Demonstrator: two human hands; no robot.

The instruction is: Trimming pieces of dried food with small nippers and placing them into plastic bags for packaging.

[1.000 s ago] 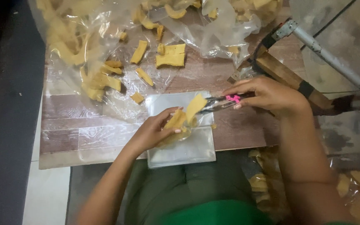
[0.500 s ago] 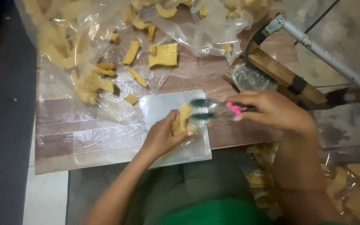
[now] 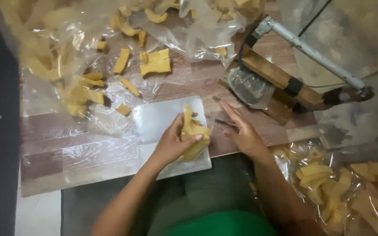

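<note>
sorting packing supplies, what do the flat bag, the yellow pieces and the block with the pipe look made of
The flat bag looks like thin clear plastic film, glossy: light glares off it. The yellow pieces in the left hand look like dry matte chips, stiff and curled, probably fried food. The block looks like bare wood, with visible grain; its pipe looks like grey metal, probably.

Right hand (image 3: pixel 241 131) now free of the tongs, open and flat beside the chip-filled pouch (image 3: pixel 193 135).

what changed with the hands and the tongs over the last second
The right hand no longer holds the pink-tipped tongs; they are out of sight, and its fingers are stretched flat over the wooden board. The left hand still grips the yellow chips on the clear plastic bag.
</note>
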